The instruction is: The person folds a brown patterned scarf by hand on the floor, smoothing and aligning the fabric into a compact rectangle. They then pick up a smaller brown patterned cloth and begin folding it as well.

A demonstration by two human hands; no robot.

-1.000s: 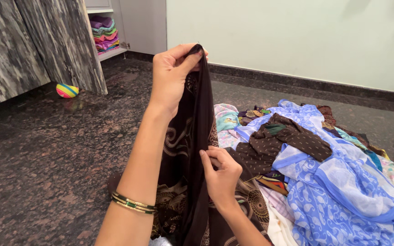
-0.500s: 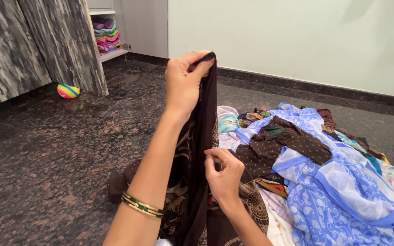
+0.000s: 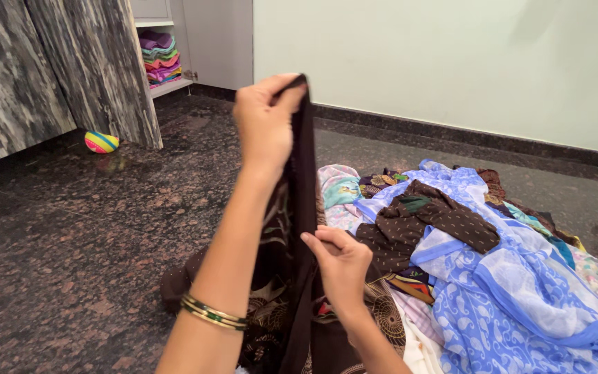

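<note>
Dark brown patterned cloth (image 3: pixel 304 173) hangs as a narrow vertical band, long axis running top to bottom, lower end bunched on the granite floor (image 3: pixel 70 242). Left hand (image 3: pixel 266 125) is raised, fingers clamped on the top edge of the band. Right hand (image 3: pixel 340 263) sits directly below it, lower along the same edge, thumb and fingers pinched together on the fabric. The stretch between the two hands looks taut. The pile of clothes (image 3: pixel 493 277), blue print uppermost, lies just to the right of the right hand.
</note>
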